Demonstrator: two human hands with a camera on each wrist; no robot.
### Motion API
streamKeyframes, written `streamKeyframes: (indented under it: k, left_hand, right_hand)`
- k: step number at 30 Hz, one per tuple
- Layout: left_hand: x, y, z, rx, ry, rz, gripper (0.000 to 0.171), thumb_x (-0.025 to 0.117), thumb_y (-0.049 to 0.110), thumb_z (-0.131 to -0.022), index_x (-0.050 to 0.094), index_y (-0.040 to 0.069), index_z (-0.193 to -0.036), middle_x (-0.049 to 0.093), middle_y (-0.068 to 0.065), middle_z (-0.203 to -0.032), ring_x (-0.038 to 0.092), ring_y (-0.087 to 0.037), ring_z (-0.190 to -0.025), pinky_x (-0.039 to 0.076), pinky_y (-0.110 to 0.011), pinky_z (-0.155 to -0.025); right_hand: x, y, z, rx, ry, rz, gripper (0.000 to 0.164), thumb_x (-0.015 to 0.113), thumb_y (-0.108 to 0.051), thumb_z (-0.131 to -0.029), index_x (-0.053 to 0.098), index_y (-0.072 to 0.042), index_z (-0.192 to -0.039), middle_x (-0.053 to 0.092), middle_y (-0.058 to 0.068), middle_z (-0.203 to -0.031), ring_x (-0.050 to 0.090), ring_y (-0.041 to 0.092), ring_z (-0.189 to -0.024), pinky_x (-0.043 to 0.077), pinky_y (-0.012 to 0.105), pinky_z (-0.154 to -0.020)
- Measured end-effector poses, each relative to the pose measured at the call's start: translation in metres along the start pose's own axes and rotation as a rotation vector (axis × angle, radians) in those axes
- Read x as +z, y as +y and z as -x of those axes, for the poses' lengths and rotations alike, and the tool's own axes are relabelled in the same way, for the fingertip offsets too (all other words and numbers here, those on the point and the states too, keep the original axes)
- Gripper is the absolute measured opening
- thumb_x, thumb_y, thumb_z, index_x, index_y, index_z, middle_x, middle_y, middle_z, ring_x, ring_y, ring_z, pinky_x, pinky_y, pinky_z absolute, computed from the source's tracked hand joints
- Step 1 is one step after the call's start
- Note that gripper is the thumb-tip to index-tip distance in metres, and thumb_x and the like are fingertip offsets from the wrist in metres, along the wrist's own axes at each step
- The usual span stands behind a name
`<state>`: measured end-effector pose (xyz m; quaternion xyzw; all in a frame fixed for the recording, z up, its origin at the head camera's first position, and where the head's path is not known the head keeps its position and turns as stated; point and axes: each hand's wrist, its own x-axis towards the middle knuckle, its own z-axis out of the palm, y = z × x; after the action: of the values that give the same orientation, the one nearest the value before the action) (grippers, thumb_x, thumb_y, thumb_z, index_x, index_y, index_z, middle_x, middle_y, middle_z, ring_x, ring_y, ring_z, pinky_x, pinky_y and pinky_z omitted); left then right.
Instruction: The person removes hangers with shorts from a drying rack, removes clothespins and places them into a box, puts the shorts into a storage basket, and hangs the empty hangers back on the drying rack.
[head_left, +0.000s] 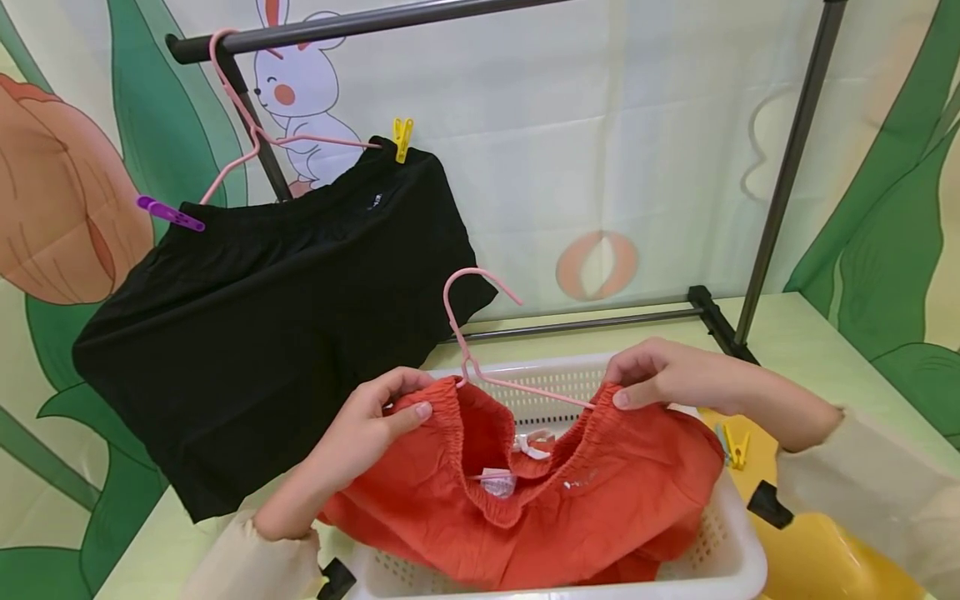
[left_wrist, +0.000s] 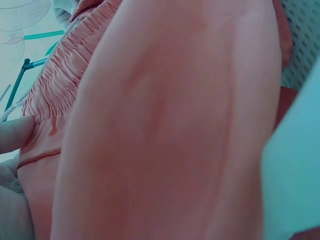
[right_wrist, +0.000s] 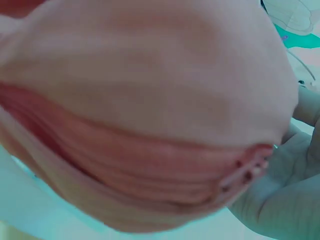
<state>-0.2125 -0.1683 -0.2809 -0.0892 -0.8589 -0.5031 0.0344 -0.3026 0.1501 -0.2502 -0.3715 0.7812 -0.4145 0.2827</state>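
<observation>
Orange-red shorts (head_left: 600, 525) with a gathered elastic waistband are spread over a white basket. A pink hanger (head_left: 453, 312) sits inside the waistband, its hook sticking up. My left hand (head_left: 367, 429) pinches the left side of the waistband, thumb in front. At the other side my right hand (head_left: 663, 379) pinches the band by the hanger's right end. A white label (head_left: 498, 482) shows inside the shorts. Cloth fills most of both wrist views, with the left thumb (left_wrist: 15, 134) and part of the right palm (right_wrist: 280, 195) at the edges.
Black shorts (head_left: 300, 333) hang at left from a dark rack (head_left: 360, 22) on another pink hanger, with a purple peg (head_left: 171, 213) and a yellow peg (head_left: 402, 140). Beneath the orange-red shorts stands the basket (head_left: 742, 550). More pegs (head_left: 737, 448) lie in a yellow container (head_left: 832, 554) at right.
</observation>
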Motion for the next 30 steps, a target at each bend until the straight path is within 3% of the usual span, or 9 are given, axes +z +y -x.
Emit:
streamKeyframes:
  k: [12,30]
  left_hand:
    - [-0.011,-0.003,0.003,0.028,0.02,0.006,0.024,0.054,0.01,-0.086,0.051,0.004,-0.109,0.057,-0.014,-0.102,0.056,-0.021,-0.082,0.051,-0.026,-0.07]
    - [-0.018,-0.004,0.005,0.08,0.11,-0.006,0.021,0.051,0.006,-0.087,0.05,0.0,-0.107,0.055,-0.013,-0.098,0.052,-0.017,-0.082,0.048,-0.02,-0.069]
  right_hand:
    - [-0.016,0.009,0.017,-0.001,0.005,-0.029,0.015,0.054,-0.009,-0.085,0.055,0.004,-0.092,0.061,0.001,-0.079,0.056,0.011,-0.071,0.05,0.029,-0.066]
    - [-0.038,0.024,0.04,-0.127,-0.018,-0.104,0.012,0.045,-0.004,-0.09,0.056,-0.006,-0.094,0.062,-0.001,-0.086,0.06,0.016,-0.075,0.052,0.035,-0.065]
